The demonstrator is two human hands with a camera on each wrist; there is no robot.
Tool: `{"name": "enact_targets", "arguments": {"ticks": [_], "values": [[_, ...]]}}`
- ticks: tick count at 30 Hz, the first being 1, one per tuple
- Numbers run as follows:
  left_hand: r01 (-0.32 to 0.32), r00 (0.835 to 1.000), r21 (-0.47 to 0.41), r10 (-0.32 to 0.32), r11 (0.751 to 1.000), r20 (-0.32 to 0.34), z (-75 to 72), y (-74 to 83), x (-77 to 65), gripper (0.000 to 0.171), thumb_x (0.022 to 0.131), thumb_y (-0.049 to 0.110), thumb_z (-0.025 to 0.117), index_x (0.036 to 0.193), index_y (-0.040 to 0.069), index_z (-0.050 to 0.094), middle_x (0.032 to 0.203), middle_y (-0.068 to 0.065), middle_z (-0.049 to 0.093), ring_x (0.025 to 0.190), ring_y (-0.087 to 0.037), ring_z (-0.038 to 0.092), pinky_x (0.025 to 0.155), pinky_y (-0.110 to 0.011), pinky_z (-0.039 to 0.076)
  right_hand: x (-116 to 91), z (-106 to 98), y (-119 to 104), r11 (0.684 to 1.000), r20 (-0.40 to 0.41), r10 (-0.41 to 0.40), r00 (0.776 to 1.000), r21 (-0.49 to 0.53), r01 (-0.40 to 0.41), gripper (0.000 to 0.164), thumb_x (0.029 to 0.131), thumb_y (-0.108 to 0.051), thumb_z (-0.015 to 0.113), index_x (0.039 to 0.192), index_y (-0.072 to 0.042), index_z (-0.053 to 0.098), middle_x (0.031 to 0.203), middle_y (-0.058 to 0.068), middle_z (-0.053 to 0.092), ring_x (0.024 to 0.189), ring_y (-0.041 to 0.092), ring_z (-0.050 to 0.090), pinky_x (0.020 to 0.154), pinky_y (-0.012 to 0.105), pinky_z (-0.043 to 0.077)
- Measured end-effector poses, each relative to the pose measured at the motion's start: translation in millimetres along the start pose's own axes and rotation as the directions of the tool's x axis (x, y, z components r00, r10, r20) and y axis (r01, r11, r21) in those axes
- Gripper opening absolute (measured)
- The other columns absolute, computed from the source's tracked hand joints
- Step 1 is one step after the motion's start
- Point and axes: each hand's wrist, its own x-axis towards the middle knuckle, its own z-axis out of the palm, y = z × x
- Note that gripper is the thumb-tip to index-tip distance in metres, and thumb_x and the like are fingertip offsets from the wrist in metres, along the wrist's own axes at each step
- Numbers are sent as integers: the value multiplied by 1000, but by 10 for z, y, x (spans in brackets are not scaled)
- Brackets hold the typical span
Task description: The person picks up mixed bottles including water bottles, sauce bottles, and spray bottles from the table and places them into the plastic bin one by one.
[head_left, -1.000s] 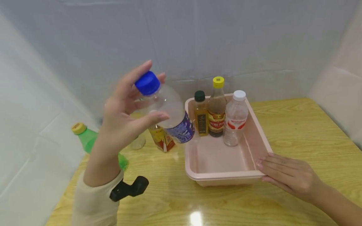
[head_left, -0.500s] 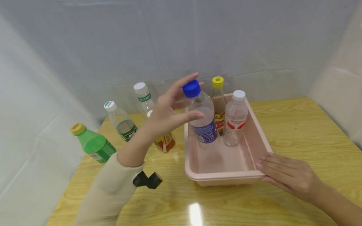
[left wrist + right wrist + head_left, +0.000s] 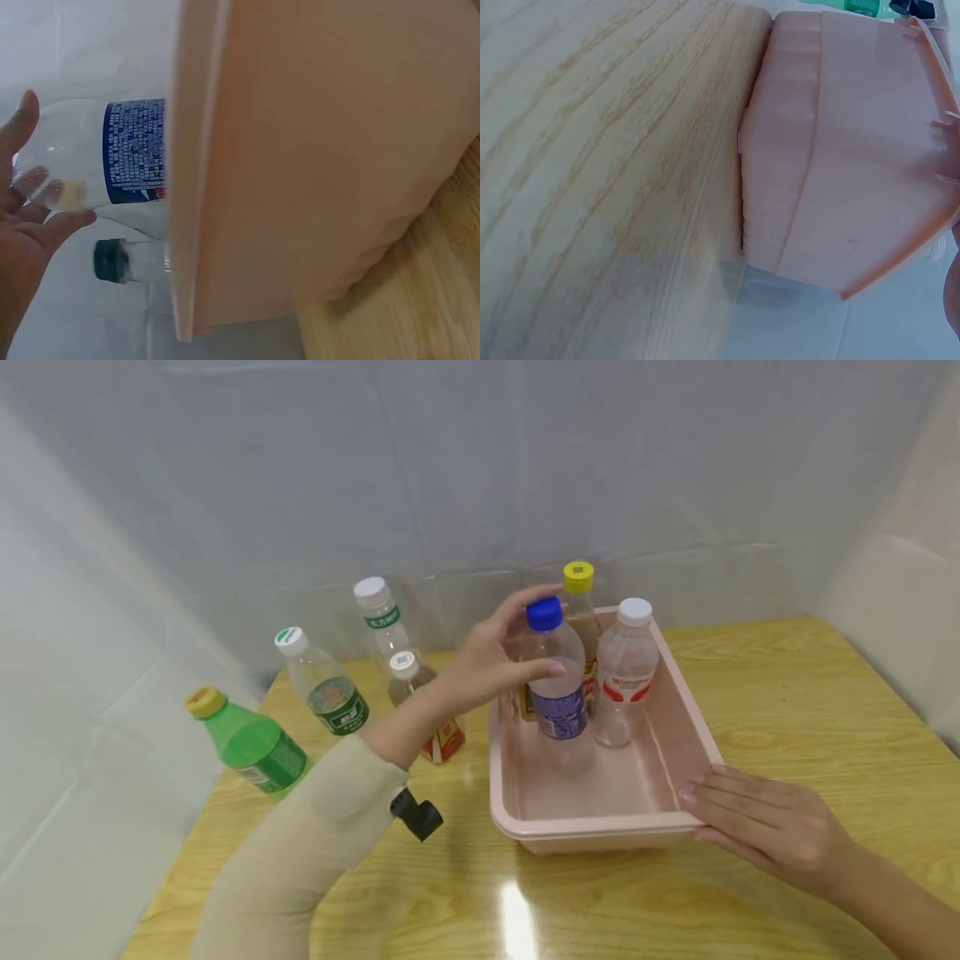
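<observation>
A clear plastic bottle [image 3: 558, 714] with a blue cap and blue label stands over the pink basin [image 3: 615, 825]. My left hand [image 3: 491, 664] grips its upper part, fingers behind and thumb in front. In the left wrist view the bottle [image 3: 135, 150] dips below the rim; whether it touches the floor I cannot tell. Beside it in the basin are a yellow-capped sauce bottle [image 3: 578, 578] and a white-capped water bottle [image 3: 628, 681]. A dark-green-capped bottle [image 3: 111, 260] is mostly hidden behind in the head view. My right hand [image 3: 780, 831] holds the basin's front right corner.
Left of the basin stand a green bottle [image 3: 258, 752] with a yellow cap, two clear white-capped bottles [image 3: 326, 681] [image 3: 382, 618], and a small bottle [image 3: 405, 672] with a red-yellow label, partly behind my left arm. A grey-white sheet [image 3: 480, 485] rises behind the wooden table [image 3: 810, 710].
My left hand has carried the blue-capped bottle rightward from over the table, then lowered it into the basin in front of the dark-green-capped bottle. The right hand has stayed on the basin corner.
</observation>
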Motion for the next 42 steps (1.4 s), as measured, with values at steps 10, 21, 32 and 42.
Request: {"name": "enact_targets", "arguments": {"ticks": [10, 21, 32, 42], "values": [[81, 996, 43, -82, 996, 22, 140, -138, 39, 76, 77, 11, 78, 141, 13, 38, 134, -15, 51, 106, -17, 57, 77, -23, 52, 2, -4, -2, 1000, 5, -1, 1000, -6, 1, 24, 91, -19, 64, 96, 2, 74, 92, 15, 73, 95, 22, 69, 93, 31, 52], [-24, 995, 128, 12, 992, 97, 210, -250, 44, 77, 79, 15, 77, 142, 9, 34, 111, -11, 55, 64, -15, 47, 56, -20, 42, -4, -7, -8, 1000, 20, 2, 1000, 7, -2, 24, 91, -18, 63, 97, 3, 73, 93, 15, 72, 97, 23, 69, 94, 31, 51], [-61, 991, 471, -3, 880, 135, 61, -160, 104, 77, 77, 34, 77, 142, 14, 42, 118, -10, 56, 89, -16, 52, 69, -24, 47, 22, -17, 1, 1000, 26, 0, 1000, 6, 0, 24, 91, -18, 63, 97, 3, 73, 92, 15, 73, 96, 22, 69, 95, 31, 51], [-115, 971, 237, 59, 965, 231, 19, -244, 140, 69, 82, 12, 72, 143, 4, 39, 124, -12, 51, 97, -18, 48, 72, -25, 49, 17, -22, 11, 1000, 32, -10, 999, 7, 9, 24, 92, -17, 62, 98, 3, 73, 93, 15, 73, 96, 22, 69, 95, 31, 51]]}}
